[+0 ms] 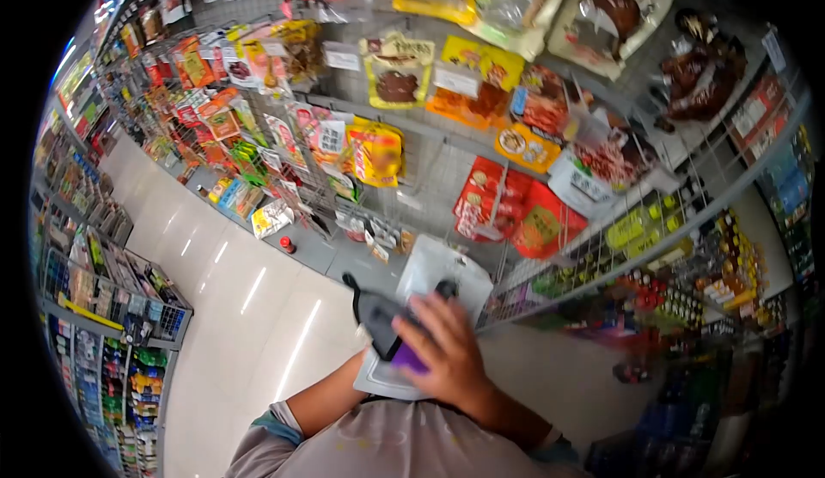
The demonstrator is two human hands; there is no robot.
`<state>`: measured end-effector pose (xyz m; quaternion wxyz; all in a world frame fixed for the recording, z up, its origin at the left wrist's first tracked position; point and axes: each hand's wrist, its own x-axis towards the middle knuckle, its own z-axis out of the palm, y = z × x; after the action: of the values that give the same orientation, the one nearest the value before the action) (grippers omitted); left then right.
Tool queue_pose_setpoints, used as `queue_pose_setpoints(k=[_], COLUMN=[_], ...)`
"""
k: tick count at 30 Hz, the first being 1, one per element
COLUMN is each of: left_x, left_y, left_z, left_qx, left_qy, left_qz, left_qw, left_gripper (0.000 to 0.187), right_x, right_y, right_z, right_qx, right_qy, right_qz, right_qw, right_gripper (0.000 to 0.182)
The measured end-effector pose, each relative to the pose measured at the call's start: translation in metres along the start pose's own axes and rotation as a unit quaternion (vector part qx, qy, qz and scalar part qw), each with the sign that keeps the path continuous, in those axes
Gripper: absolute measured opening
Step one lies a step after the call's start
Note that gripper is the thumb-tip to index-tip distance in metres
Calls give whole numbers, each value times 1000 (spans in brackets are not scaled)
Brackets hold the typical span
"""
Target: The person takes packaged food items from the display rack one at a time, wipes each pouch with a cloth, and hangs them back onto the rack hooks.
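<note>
With the whole view as the dial, the pale pouch (pixel 443 265) sat at six o'clock, close to the chest, a dark flat object (pixel 378 316) tilted over it. That object seemed likeliest to slip: if its support loosened, it could have dropped to the floor (pixel 249 306) at eight o'clock. A careless swing could have caught the red packets (pixel 543 222) at three o'clock. The right hand (pixel 451 356) lay across both with fingers spread, but blur left it unclear whether its grip was clamped. The left forearm (pixel 331 389) ran behind the pouch; the left hand was hidden, its grip untellable. The purple patch (pixel 407 358) was mostly covered.
</note>
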<state>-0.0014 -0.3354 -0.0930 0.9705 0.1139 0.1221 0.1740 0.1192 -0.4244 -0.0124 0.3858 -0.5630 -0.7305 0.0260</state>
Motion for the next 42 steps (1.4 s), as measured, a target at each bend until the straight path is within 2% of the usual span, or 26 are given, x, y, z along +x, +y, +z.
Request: queue_pose_setpoints(k=[4, 7, 8, 10, 14, 16, 18, 22, 24, 30, 33, 36, 38, 42], left_x=[3, 4, 7, 9, -8, -12, -7, 18, 24, 10, 4, 5, 17, 12], left_y=[-4, -11, -12, -12, -14, -13, -8, 6, 8, 9, 8, 10, 17, -5], left_z=[-1, -1, 0, 0, -5, -9, -9, -4, 0, 4, 5, 4, -12, -6], left_qx=[-15, -45, -47, -53, -58, -62, -61, -56, -53, -73, -97, -86, 29, 7], left_qy=[-4, -1, -2, 1, 19, 26, 24, 5, -1, -1, -3, 17, 122, 102], left_qz=[-1, 14, 18, 23, 21, 25, 36, 59, 64, 69, 73, 84, 79, 41], left_qw=[1000, 999, 999, 998, 998, 997, 997, 997, 997, 995, 993, 993, 989, 994], left_gripper=[76, 76, 76, 76, 76, 76, 76, 76, 76, 76, 76, 76, 73, 72], right_x=[15, 25, 25, 23, -6, -21, -23, 7, 17, -23, -39, -54, -69, -86], right_y=[37, 49, 47, 40, 6, -8, -2, 40, 46, -11, -8, 9, 18, 38], right_z=[-3, 2, 3, 6, 13, 20, 24, 17, 16, 46, 44, 18, 3, -15], right_qx=[-23, -44, -43, -29, 20, 90, 89, 9, 30, 104, 110, 94, 85, 65], right_qy=[122, 185, 184, 124, -37, -101, -93, 65, 103, -17, -43, -30, -15, 21], right_qz=[84, 82, 88, 78, 36, -12, -38, 99, 112, 18, -1, 44, 92, 139], right_qw=[989, 978, 978, 989, 998, 991, 991, 993, 988, 994, 993, 994, 992, 988], right_gripper=[61, 54, 54, 54, 56, 67, 70, 71, 61, 51, 48, 45, 45, 46])
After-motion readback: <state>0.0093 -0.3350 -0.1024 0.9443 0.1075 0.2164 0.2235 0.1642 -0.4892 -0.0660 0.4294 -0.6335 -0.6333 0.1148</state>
